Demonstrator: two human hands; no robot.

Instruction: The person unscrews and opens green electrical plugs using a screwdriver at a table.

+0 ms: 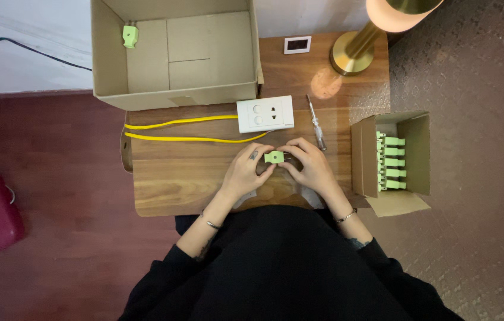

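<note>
One green plug [274, 157], held over the centre of the wooden surface [168, 184]: left hand [244, 172] and right hand [312, 166] each pinch an end, apparently steadying it between them. At 12 o'clock of it, one white socket plate [265, 113] with two yellow wires [186, 131]; one screwdriver [316, 123] at 1 o'clock. Five green plugs [391, 161] stand racked in the small carton [363, 157] at 3 o'clock; one more plug [130, 35] lies in the large box [109, 65] at 11 o'clock.
</note>
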